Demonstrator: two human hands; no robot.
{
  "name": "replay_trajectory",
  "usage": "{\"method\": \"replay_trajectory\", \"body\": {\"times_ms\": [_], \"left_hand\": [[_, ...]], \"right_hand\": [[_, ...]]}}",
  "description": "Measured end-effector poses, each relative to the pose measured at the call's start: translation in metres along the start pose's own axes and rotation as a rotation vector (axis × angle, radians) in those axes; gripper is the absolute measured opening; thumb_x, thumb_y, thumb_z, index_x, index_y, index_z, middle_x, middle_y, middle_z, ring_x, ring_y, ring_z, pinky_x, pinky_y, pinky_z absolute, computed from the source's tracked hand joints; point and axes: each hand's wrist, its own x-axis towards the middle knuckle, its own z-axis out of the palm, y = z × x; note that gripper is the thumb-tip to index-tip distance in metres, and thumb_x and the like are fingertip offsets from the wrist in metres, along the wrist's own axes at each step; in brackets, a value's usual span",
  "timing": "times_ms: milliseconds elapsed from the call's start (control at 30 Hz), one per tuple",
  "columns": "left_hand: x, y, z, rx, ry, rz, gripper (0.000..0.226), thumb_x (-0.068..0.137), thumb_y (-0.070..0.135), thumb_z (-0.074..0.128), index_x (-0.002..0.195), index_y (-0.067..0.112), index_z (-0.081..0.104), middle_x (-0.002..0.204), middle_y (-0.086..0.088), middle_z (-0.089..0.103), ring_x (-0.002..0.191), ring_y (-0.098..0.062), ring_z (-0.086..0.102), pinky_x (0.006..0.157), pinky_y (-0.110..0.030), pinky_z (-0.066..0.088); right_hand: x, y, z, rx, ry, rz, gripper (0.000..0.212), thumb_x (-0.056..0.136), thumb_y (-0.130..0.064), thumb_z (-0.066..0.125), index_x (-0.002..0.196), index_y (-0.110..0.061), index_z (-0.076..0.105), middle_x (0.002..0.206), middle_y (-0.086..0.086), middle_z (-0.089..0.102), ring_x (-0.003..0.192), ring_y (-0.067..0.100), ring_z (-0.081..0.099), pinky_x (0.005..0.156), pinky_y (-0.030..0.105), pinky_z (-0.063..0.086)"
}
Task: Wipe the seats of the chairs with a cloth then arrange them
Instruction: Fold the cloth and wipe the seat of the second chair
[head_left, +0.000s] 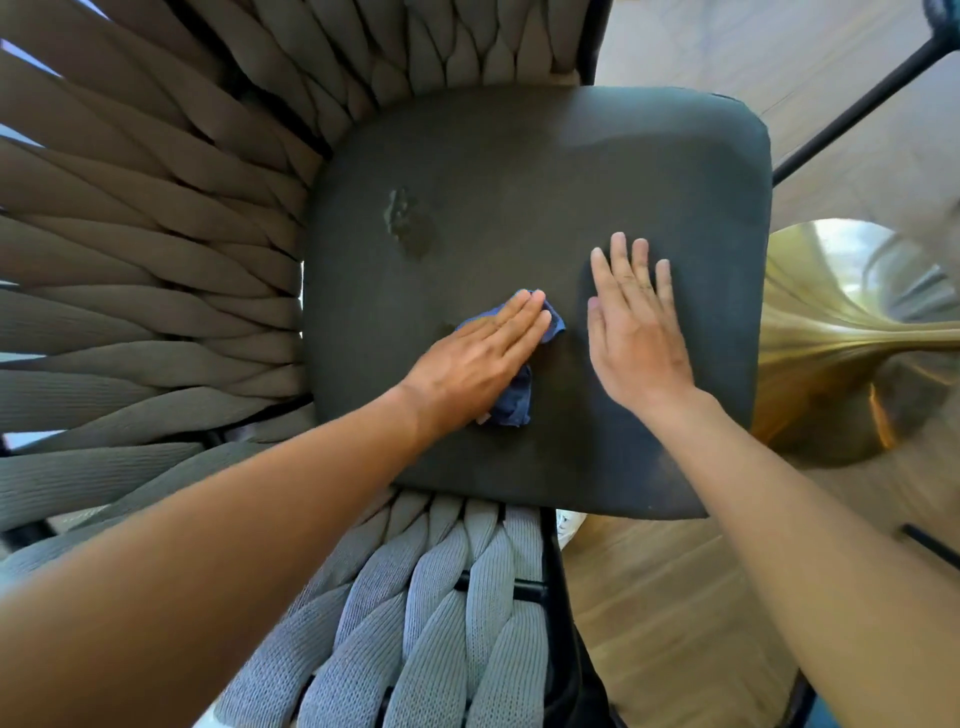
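**Here, two flat hands on a dark seat**

Here the chair (156, 249) fills most of the view, its thick woven grey-brown straps curving round the seat on the far, left and near sides. The seat (519, 171), a dark padded cushion with rounded corners, is the landmark for the rest. To the right of the seat lies the pale wooden floor (675, 597), and on it, just beside the seat's right edge, a shiny brass base (831, 338) flares outward. A thin black leg (857, 98) slants across the floor past the seat's far right corner.

On the right half of the seat the right hand (636, 332) lies palm down, fingers straight and slightly spread, holding nothing. On the near left part of the seat the left hand (478, 358) also lies flat, its straight, closed fingers pressing the cloth (514, 402) against the cushion. The cloth is dark blue and crumpled; it shows at the fingertips and below the palm. A pale, dried-looking stain (408, 221) marks the seat's left centre, beyond the left hand and apart from the cloth.
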Motion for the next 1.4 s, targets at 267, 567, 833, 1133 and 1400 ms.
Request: {"method": "replay_trajectory", "body": {"times_ms": [267, 567, 833, 1133, 1400], "left_hand": [[0.003, -0.078, -0.026, -0.458, 0.408, -0.961, 0.077, 0.105, 0.042, 0.041, 0.157, -0.004, 0.007, 0.165, -0.026, 0.001, 0.154, -0.038, -0.001, 0.123, -0.039, -0.002], [0.020, -0.051, -0.003, -0.431, 0.296, -0.945, 0.056, 0.110, 0.021, 0.025, 0.158, 0.000, 0.007, 0.167, -0.019, -0.004, 0.154, -0.031, -0.009, 0.125, -0.043, -0.003], [-0.019, -0.021, 0.025, -0.324, 0.261, -0.308, 0.062, 0.096, -0.004, 0.052, 0.153, -0.004, 0.027, 0.162, -0.026, 0.020, 0.152, -0.036, 0.012, 0.124, -0.049, 0.014], [-0.002, -0.076, -0.047, -0.754, 0.717, -0.882, 0.050, 0.110, 0.022, 0.035, 0.157, 0.011, 0.024, 0.165, -0.009, 0.023, 0.152, -0.019, 0.020, 0.117, -0.012, 0.014], [0.046, -0.092, -0.022, -0.584, 0.452, -0.816, 0.050, 0.106, 0.009, 0.035, 0.152, -0.007, 0.026, 0.162, -0.027, 0.018, 0.153, -0.040, 0.011, 0.124, -0.049, 0.010]], "right_hand": [[-0.001, -0.023, 0.013, 0.008, -0.048, 0.017, 0.058, 0.106, -0.030, 0.029, 0.158, -0.005, 0.024, 0.167, 0.015, 0.016, 0.156, 0.030, 0.007, 0.126, 0.051, 0.004], [0.007, -0.031, 0.016, -0.118, -0.025, 0.045, 0.062, 0.107, -0.036, 0.026, 0.159, -0.005, 0.018, 0.168, 0.017, 0.011, 0.156, 0.031, 0.005, 0.126, 0.052, 0.004], [0.010, -0.036, 0.019, -0.151, -0.041, 0.079, 0.062, 0.107, -0.037, 0.022, 0.160, -0.005, 0.016, 0.168, 0.016, 0.010, 0.156, 0.032, 0.004, 0.126, 0.053, 0.004], [0.025, -0.056, 0.016, -0.110, -0.019, 0.073, 0.061, 0.108, -0.038, 0.024, 0.160, -0.007, 0.016, 0.168, 0.014, 0.009, 0.156, 0.029, 0.003, 0.126, 0.051, 0.006], [0.038, -0.054, 0.020, -0.132, -0.031, 0.126, 0.063, 0.107, -0.039, 0.020, 0.160, -0.006, 0.015, 0.168, 0.015, 0.008, 0.156, 0.031, 0.003, 0.126, 0.052, 0.005]]}}
